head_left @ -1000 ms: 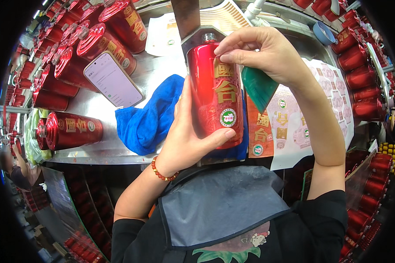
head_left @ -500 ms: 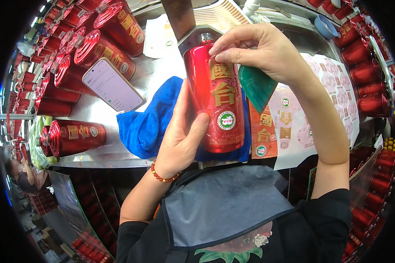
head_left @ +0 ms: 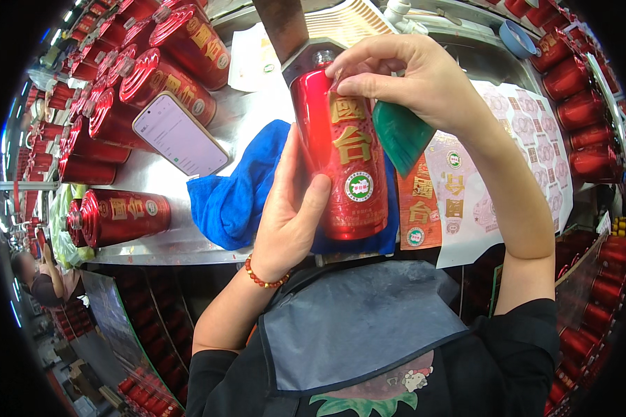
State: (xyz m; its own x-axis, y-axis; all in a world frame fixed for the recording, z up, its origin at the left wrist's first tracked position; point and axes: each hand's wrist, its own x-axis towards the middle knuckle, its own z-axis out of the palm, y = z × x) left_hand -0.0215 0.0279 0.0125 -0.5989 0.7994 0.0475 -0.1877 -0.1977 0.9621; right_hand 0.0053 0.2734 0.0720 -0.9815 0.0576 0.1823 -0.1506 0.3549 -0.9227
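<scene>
A glossy red bottle [head_left: 313,146] with raised gold characters and a round green-and-white emblem lies with its clear neck away from me, over a blue cloth [head_left: 236,187]. My left hand [head_left: 289,215] is wrapped round its lower left side, thumb on top near the emblem. At the bottle's shoulder, the thumb and fingers of my right hand [head_left: 410,76] pinch what looks like the edge of a thin, see-through printed film. Tucked under that same hand is a flat green scraper [head_left: 400,139], its blade pointing toward me beside the bottle.
Several finished-looking red bottles [head_left: 163,83] stand at the far left; another bottle [head_left: 132,214] lies nearer. A lit phone [head_left: 181,135] rests on the metal table. Printed decal sheets [head_left: 528,132] and an orange sheet [head_left: 419,208] lie right. A dark metal block [head_left: 285,24] meets the bottle's far end.
My right hand has shifted slightly left and away from me along the bottle's shoulder, the green scraper moving with it. The left hand keeps its hold on the bottle.
</scene>
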